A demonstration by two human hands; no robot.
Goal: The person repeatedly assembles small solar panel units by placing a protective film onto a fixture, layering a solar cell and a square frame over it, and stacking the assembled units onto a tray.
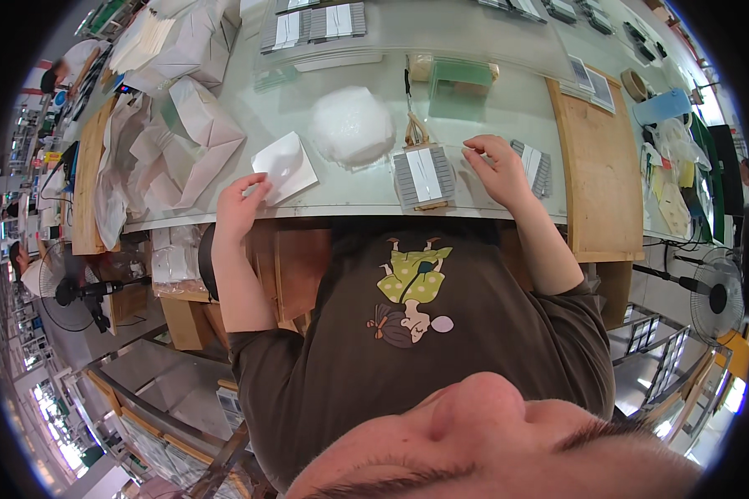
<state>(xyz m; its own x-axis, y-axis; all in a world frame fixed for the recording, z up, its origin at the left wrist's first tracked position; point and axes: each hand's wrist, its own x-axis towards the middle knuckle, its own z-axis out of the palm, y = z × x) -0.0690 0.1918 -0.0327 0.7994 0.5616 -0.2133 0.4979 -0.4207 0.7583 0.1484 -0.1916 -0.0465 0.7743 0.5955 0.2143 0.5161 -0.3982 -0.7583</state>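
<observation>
My left hand [243,202] is at the near left corner of a square of white paper [288,166], its fingertips pinched together over the paper's edge. My right hand [498,171] hovers with bent fingers apart and nothing between them. It is between two grey slatted blocks with white bands. One banded block [425,176] lies at the middle near the table edge, in clear wrapping on a wooden piece. The other banded block [533,168] is partly hidden behind my right wrist. A round pile of thin white translucent sheets [352,126] sits beyond the paper.
A green translucent box [459,88] stands behind the middle block. Crumpled white wrapping [193,137] covers the table's left. A wooden board [597,166] lies at the right. More banded blocks [339,22] rest on a raised clear shelf [408,37] at the back.
</observation>
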